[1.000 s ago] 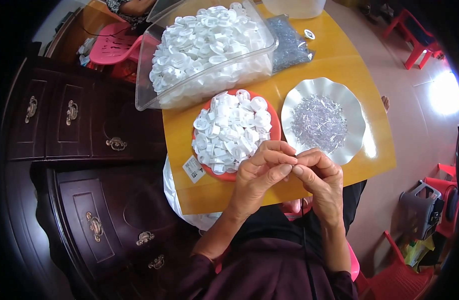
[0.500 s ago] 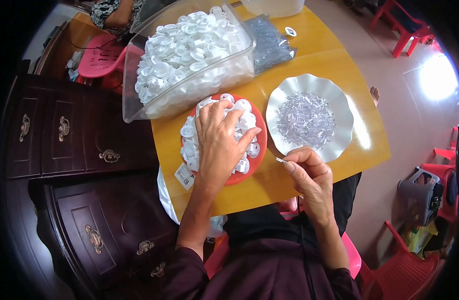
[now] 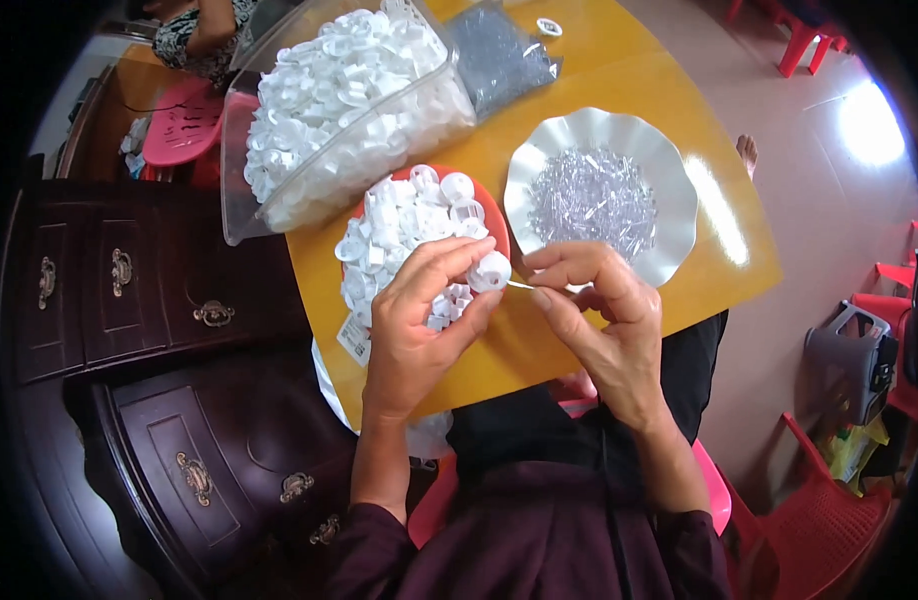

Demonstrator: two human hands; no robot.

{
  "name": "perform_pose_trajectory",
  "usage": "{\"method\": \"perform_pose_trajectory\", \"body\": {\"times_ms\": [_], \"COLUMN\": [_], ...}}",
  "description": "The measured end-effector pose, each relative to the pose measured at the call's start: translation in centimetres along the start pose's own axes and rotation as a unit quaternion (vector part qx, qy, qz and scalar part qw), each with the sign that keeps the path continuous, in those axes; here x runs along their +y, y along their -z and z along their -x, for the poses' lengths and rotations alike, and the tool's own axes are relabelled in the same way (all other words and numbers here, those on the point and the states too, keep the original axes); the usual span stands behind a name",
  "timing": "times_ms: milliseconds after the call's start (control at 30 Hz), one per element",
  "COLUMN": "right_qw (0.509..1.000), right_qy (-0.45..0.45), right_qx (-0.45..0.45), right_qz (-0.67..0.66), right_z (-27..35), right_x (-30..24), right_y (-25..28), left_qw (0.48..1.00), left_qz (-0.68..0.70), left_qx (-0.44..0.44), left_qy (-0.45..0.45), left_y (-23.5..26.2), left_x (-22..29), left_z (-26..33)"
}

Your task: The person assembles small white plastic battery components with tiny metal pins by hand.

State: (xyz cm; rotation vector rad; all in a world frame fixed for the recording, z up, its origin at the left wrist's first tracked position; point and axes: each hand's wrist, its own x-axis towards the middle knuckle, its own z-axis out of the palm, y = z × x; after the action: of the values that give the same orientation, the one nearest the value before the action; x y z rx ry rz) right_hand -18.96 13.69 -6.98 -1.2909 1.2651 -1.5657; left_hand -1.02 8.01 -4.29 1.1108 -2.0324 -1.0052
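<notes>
Between thumb and fingertips my left hand (image 3: 419, 305) grips a small round white plastic part (image 3: 490, 271), a hole showing in its face. A thin clear pin (image 3: 520, 285) is pinched in my right hand (image 3: 609, 320), its tip pointing left at the white part. Whether the tip touches or enters the hole I cannot tell. Below and beyond my left hand, an orange-red plate (image 3: 498, 212) bears a heap of similar white parts (image 3: 404, 215). Past my right hand stands a white scalloped dish (image 3: 679, 215) with a pile of clear pins (image 3: 594, 205).
A large clear bin (image 3: 379, 140) full of white parts stands at the far left of the yellow table (image 3: 639, 60). Beside it lie a grey plastic bag (image 3: 499, 60) and a single white piece (image 3: 549, 27). Dark wooden drawers (image 3: 159, 270) flank the table's left.
My left hand has taken a white part from the plate and brought it right. The right hand has moved slightly left and up with the pin, toward that part. The view has shifted slightly.
</notes>
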Motion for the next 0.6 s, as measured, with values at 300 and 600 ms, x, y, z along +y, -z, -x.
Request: {"method": "perform_pose_trajectory", "body": {"times_ms": [300,600], "right_qw": [0.994,0.994], "right_qy": [-0.082,-0.089], "right_qx": [-0.022,-0.009], "right_qz": [-0.071,-0.057], "right_z": [1.3,1.5], "right_x": [0.9,-0.1], "right_y": [-0.6,-0.4], "left_qw": [0.960,0.854], "left_qz": [0.271,0.502], "left_qx": [-0.010,0.039], "left_qy": [0.069,0.127], "left_y": [-1.7,-3.0], "left_x": [-1.1,-1.9], "left_z": [2.2,2.7]}}
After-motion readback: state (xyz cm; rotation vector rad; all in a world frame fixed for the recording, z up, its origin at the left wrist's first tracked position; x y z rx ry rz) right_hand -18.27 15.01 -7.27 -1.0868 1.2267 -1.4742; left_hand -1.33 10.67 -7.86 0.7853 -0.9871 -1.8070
